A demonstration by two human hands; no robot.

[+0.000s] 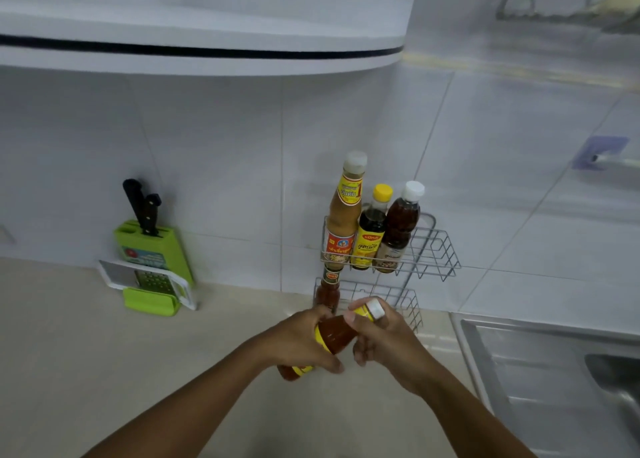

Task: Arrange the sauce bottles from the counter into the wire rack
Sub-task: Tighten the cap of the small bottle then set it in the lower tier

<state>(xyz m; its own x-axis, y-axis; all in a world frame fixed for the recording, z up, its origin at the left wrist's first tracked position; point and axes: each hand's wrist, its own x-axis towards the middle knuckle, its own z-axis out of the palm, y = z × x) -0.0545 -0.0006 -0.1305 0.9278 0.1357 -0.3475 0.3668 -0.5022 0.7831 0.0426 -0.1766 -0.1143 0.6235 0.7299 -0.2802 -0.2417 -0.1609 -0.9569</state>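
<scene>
At frame centre-right, the two-tier wire rack [433,249] holds three bottles above, one below. Lower centre, the left hand [301,343] clamps the red sauce bottle [334,336] body; the right hand [384,340] grips its neck, probably steadying it for the lower tier.

Label of held sauce bottle [334,336] mostly covered by left hand [301,341] and right hand [388,345]; sink [561,364] cut off at right edge.

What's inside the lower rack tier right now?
One red sauce bottle stands at the left end of the lower tier. The hands and held bottle cover its front.
</scene>
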